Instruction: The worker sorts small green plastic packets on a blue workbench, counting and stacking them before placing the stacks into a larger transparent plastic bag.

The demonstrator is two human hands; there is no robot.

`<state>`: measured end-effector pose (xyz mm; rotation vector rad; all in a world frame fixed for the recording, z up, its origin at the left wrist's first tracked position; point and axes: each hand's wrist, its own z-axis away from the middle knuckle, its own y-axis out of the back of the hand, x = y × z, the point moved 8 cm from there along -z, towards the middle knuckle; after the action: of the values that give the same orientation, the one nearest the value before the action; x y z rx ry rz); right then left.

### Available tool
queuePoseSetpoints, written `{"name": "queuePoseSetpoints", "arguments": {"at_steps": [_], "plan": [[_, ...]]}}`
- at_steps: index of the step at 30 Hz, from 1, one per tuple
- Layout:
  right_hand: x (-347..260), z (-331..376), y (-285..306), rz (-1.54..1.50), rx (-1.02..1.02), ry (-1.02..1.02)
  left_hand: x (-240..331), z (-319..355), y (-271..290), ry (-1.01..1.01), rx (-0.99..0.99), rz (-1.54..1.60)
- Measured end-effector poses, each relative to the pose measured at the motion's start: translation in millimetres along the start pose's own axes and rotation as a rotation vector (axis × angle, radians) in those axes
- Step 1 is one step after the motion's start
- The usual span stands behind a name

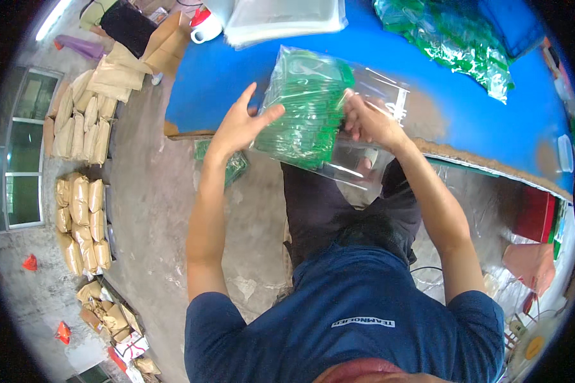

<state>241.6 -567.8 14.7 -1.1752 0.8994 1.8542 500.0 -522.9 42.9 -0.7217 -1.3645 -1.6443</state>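
A clear plastic bag (pixel 358 167) lies at the table's front edge, reaching out over my lap. Inside its left part sits a stack of thin green pieces (pixel 310 108), whose exact kind I cannot make out. My left hand (pixel 241 127) is at the stack's left side, fingers spread and the thumb over its edge. On the other side my right hand (pixel 372 121) has its fingers curled in and closed on the bag's right part, just beside the stack. Some of those fingers are hidden beneath the hand.
A pile of flat clear bags (pixel 284 22) lies on the blue table (pixel 220 83) at the far side, beside a white and red cup (pixel 206 27). Filled green packs (pixel 453 51) stand far right. Another green pack (pixel 233 167) is below the table's edge. Brown sacks (pixel 80 204) line the left wall.
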Motion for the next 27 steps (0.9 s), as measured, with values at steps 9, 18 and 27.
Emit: {"name": "queuePoseSetpoints", "arguments": {"at_steps": [9, 18, 27], "plan": [[-9, -68, 23, 0.364, 0.362, 0.241, 5, -62, -28, -0.045, -0.128, 0.305], [-11, -53, 9, 0.338, 0.427, 0.246, 15, -41, -41, -0.165, -0.181, 0.411], [-11, -102, 39, 0.815, 0.517, 0.540, 20, -55, -41, -0.211, -0.293, 0.452]]}}
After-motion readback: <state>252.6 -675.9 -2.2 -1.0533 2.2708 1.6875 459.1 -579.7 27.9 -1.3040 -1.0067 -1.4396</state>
